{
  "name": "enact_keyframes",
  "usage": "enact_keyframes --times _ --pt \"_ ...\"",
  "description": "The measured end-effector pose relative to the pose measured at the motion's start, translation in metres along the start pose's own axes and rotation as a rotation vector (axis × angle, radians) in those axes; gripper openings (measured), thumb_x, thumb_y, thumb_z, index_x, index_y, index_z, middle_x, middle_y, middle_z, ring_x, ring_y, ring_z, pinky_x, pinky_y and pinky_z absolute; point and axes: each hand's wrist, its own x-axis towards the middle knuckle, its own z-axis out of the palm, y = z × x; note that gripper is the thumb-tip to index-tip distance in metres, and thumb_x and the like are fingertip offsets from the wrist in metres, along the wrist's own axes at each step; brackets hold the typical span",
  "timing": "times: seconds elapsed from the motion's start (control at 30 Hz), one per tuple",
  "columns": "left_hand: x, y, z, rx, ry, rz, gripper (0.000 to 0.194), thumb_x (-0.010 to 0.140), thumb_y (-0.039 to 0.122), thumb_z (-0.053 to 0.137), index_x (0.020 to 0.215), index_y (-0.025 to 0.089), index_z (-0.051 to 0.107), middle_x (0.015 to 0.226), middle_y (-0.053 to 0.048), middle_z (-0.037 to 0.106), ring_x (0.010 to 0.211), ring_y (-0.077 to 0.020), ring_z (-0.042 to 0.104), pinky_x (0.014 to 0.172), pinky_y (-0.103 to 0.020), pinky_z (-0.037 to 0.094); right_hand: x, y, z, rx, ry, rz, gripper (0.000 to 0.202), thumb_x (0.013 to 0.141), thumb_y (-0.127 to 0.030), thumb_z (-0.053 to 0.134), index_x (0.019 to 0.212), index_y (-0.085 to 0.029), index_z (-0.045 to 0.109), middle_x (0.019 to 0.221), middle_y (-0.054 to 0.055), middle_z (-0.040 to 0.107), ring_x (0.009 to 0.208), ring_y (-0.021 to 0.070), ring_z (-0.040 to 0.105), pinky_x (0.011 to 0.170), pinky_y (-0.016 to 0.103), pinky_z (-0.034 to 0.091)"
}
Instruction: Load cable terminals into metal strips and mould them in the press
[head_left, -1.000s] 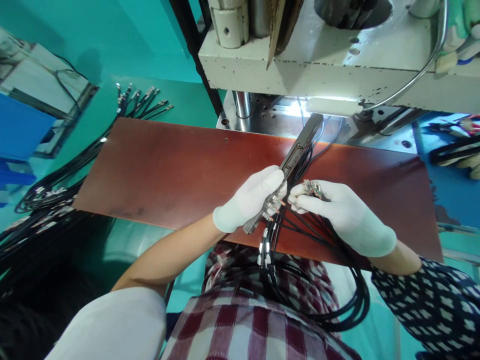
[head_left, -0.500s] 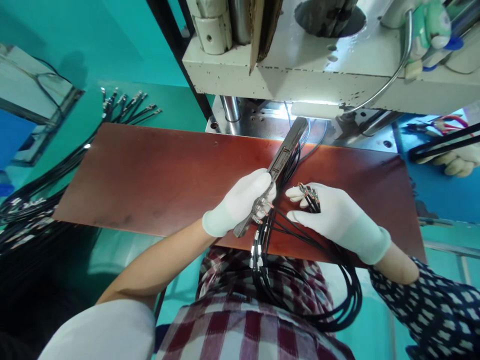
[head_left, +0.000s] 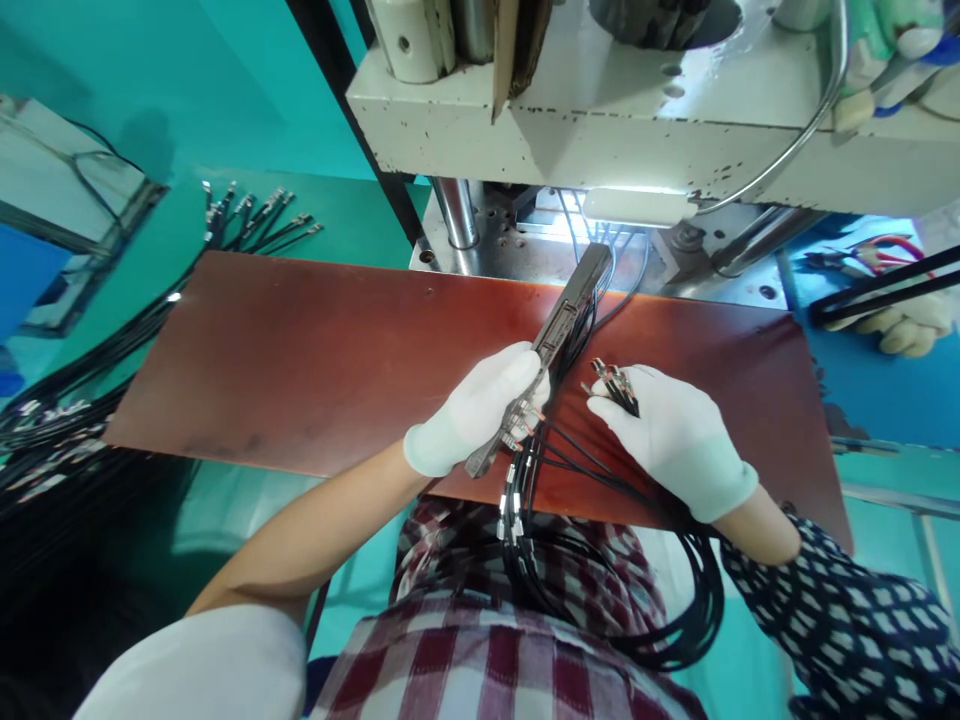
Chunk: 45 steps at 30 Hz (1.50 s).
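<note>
**Two white-gloved hands hold a metal bar and a bunch of cable ends over a reddish-brown table.**

The table (head_left: 300, 350) stretches wide, its far edge against a cream-coloured machine (head_left: 615, 150) with a lit metal base. Plaid cloth (head_left: 480, 640) covers the person's lap below the near edge. A large pile of black cables (head_left: 150, 320) lies beyond the left edge, with metal tips past the far left corner. More black cables, the working cables (head_left: 701, 600), run beside the bar, over the near edge, and loop at the lap.

The right hand (head_left: 675, 430), over the right half, is closed around several cable ends (head_left: 616, 385), their metal tips poking out past thumb and fingers. The left hand (head_left: 480, 400), nearer the middle, is clamped on the grey metal bar (head_left: 559, 330). The bar slants from just inside the near edge to over the far edge; whether it touches the table is unclear. Small metal connectors (head_left: 519, 425) sit at its lower part, by the left fingers.
</note>
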Motion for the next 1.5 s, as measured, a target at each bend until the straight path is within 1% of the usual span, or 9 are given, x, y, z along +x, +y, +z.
enact_keyframes --times 0.1,0.2,0.43,0.77,0.9,1.0,1.1,1.3,1.5 --pt "0.001 -0.002 0.000 -0.011 -0.029 0.000 0.048 0.096 0.060 0.047 0.078 0.016 0.050 0.063 0.003 0.052 0.045 -0.0063 0.047 0.040 -0.019 0.038 0.002 -0.010 -0.013 0.574 -0.292 0.050 0.022 0.090 -0.039 0.058 0.080 -0.020 0.062 0.074 0.001 0.066 0.067 0.0162 0.058 0.069 0.030 0.044" --pt "0.002 -0.004 -0.001 0.002 -0.042 0.014 0.046 0.097 0.059 0.047 0.079 0.016 0.051 0.066 0.002 0.053 0.048 -0.0066 0.046 0.044 -0.021 0.039 0.004 -0.023 -0.018 0.787 -0.444 0.069 0.031 0.090 -0.038 0.059 0.065 -0.019 0.057 0.065 -0.001 0.060 0.062 0.0122 0.051 0.065 0.027 0.041" --pt "0.002 -0.004 -0.002 0.085 -0.033 0.062 0.042 0.099 0.056 0.046 0.084 0.017 0.051 0.073 0.001 0.053 0.062 -0.0100 0.044 0.059 -0.025 0.040 0.010 -0.034 0.000 0.663 -0.158 -0.017 0.028 0.086 -0.040 0.063 0.069 -0.018 0.058 0.067 -0.001 0.059 0.066 0.0133 0.049 0.063 0.027 0.037" --pt "-0.004 -0.001 0.001 0.505 0.060 0.203 0.036 0.103 0.048 0.040 0.080 0.021 0.036 0.070 0.004 0.036 0.064 -0.0119 0.032 0.063 -0.028 0.031 0.012 -0.044 0.002 0.609 -0.166 -0.003 0.020 0.085 -0.033 0.060 0.072 -0.018 0.061 0.069 -0.001 0.061 0.067 0.0143 0.052 0.062 0.027 0.040" --pt "-0.003 0.000 0.002 0.356 0.088 0.183 0.040 0.102 0.052 0.040 0.078 0.020 0.041 0.073 0.001 0.042 0.068 -0.0132 0.038 0.067 -0.028 0.035 0.009 -0.032 0.000 0.738 -0.266 -0.052 0.027 0.091 -0.041 0.057 0.089 -0.017 0.069 0.092 0.003 0.072 0.086 0.0205 0.063 0.078 0.030 0.050" --pt "-0.002 0.001 0.000 0.197 0.076 0.122 0.042 0.101 0.054 0.041 0.080 0.018 0.048 0.072 0.001 0.046 0.067 -0.0129 0.042 0.066 -0.028 0.039 0.005 -0.024 -0.005 0.800 -0.206 -0.085 0.025 0.093 -0.034 0.055 0.103 -0.019 0.072 0.112 0.004 0.072 0.106 0.0224 0.064 0.099 0.033 0.048" --pt "-0.001 0.000 -0.002 0.170 0.035 0.112 0.042 0.100 0.055 0.043 0.082 0.018 0.051 0.071 0.001 0.048 0.065 -0.0119 0.043 0.064 -0.027 0.039 0.001 -0.023 -0.009 0.784 -0.152 -0.007 0.025 0.089 -0.032 0.062 0.108 -0.021 0.072 0.111 0.003 0.073 0.109 0.0225 0.065 0.099 0.032 0.048" --pt "-0.002 -0.001 -0.002 0.119 -0.065 0.053 0.045 0.098 0.058 0.044 0.086 0.016 0.056 0.072 -0.001 0.054 0.062 -0.0120 0.044 0.058 -0.026 0.039 0.004 -0.022 -0.017 0.776 -0.284 0.046 0.024 0.092 -0.032 0.060 0.073 -0.019 0.060 0.070 -0.002 0.059 0.069 0.0135 0.054 0.070 0.027 0.042" --pt "-0.001 -0.003 -0.002 0.067 -0.068 0.041 0.043 0.097 0.057 0.047 0.083 0.016 0.054 0.075 -0.002 0.056 0.063 -0.0118 0.046 0.060 -0.026 0.041 0.010 -0.010 -0.014 1.054 -0.549 0.037 0.031 0.098 -0.040 0.054 0.079 -0.017 0.061 0.070 0.000 0.056 0.065 0.0127 0.048 0.068 0.028 0.040"
